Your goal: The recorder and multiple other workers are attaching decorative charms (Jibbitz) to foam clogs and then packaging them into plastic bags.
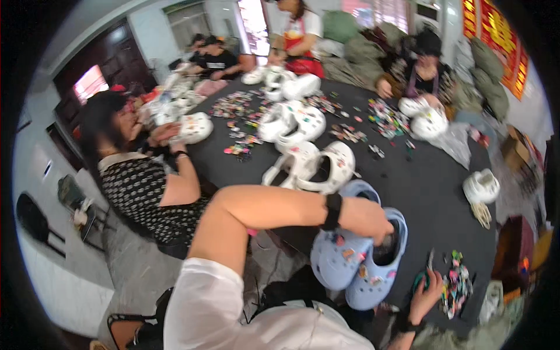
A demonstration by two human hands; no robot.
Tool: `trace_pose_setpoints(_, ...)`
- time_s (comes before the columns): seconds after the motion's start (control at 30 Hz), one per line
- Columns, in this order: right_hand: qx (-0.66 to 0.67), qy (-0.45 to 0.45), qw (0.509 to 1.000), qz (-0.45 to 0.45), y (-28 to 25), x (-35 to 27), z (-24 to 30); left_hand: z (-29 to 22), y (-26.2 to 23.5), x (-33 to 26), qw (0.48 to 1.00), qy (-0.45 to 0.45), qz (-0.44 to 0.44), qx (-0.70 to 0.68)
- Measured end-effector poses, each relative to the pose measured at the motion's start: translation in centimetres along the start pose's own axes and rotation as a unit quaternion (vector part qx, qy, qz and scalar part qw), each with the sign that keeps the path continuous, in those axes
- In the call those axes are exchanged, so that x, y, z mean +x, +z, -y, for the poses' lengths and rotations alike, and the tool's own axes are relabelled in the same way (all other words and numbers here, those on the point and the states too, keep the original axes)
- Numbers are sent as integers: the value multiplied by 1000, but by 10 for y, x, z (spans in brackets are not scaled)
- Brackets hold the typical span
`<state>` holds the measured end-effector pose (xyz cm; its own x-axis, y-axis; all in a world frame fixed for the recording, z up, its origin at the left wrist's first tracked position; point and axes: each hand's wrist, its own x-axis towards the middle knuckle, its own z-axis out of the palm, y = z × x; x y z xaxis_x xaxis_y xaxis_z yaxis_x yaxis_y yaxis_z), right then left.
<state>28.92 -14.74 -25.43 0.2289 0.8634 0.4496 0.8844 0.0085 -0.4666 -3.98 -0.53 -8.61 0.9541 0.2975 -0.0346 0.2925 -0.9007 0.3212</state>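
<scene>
Two light blue clogs (376,283) with colourful charms on their toes stand side by side at the table's near edge. My left hand (367,220) reaches across from the left, its fingers closed on the rim at the opening of the right-hand clog. Right of the clogs, my right hand (427,294) rests low over the table, its fingers curled around a teal-handled tool (417,281) with a thin metal tip pointing up; its exact kind is unclear. Beside that hand lies a pile of small coloured charms (457,290).
Pairs of white clogs (318,166) run down the middle of the black table (233,172). Charm heaps (388,119) lie farther off. A co-worker (146,175) at left handles a white clog (195,128). Another person (429,70) sits far right. A white clog (482,186) stands at the right edge.
</scene>
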Motion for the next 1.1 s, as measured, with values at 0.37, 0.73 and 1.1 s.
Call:
trace_pose_setpoints(0.37, -16, 5, 999, -45, 6, 7, 14, 27, -8, 54, 992, 34, 86, 84)
trace_pose_setpoints(0.73, -21, -2, 998, -60, 7, 3, 16, 39, 54, -1, 956, -69, -275, -74)
trace_pose_setpoints(1.1, -24, 14, 998, -60, 8, 6, 16, 11, 155, -28, 795, -205, -456, -345)
